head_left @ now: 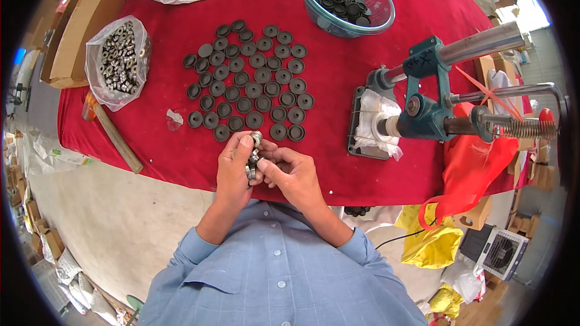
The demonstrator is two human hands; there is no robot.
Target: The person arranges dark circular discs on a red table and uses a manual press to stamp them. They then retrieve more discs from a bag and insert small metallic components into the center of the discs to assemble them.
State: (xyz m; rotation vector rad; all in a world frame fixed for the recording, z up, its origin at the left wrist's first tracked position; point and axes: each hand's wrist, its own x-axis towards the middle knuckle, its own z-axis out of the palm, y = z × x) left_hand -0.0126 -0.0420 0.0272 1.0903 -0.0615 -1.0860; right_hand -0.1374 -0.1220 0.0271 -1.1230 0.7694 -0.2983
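Note:
Several small shiny ball bearings (254,156) sit between my two hands at the near edge of the red-covered table. My left hand (232,169) is closed around them, its thumb pressing near the top one. From the right, my right hand (294,176) reaches in with bent fingers, thumb and fingertips pinching bearings in the same cluster. Part of the cluster is hidden by the fingers. Just beyond my hands lie loose rows of round black caps (254,90), most showing a recessed, rimmed side.
A clear bag of bearings (128,57) and a hammer (115,133) lie left, beside a cardboard box (90,27). A bowl (314,15) of black caps stands at the back. A green hand press (423,108) stands right, near red cloth (477,169).

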